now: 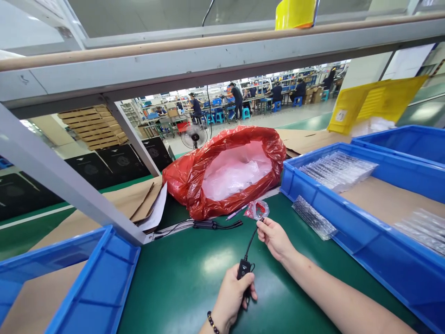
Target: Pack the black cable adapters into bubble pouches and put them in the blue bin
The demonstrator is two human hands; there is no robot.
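My left hand point(235, 290) is closed around a small black cable controller point(244, 268) with a button and markings on its face. From its top a short black cable point(251, 243) runs up to my right hand point(274, 236), which pinches the cable's end between thumb and fingers. Just beyond that hand lies a small clear plastic bag with red print point(256, 210). Another black cable assembly point(205, 224) rests on the green table top point(194, 264), near its back edge. A purple pen point(236, 213) lies beside the red bag.
A large red plastic bag point(194, 185) full of clear bags stands at the back. To the right, a blue bin point(368, 222) holds bubble-wrap packs; one bubble-wrap pack point(314, 218) leans outside it. Another blue bin point(93, 287) and a metal post point(79, 171) stand left.
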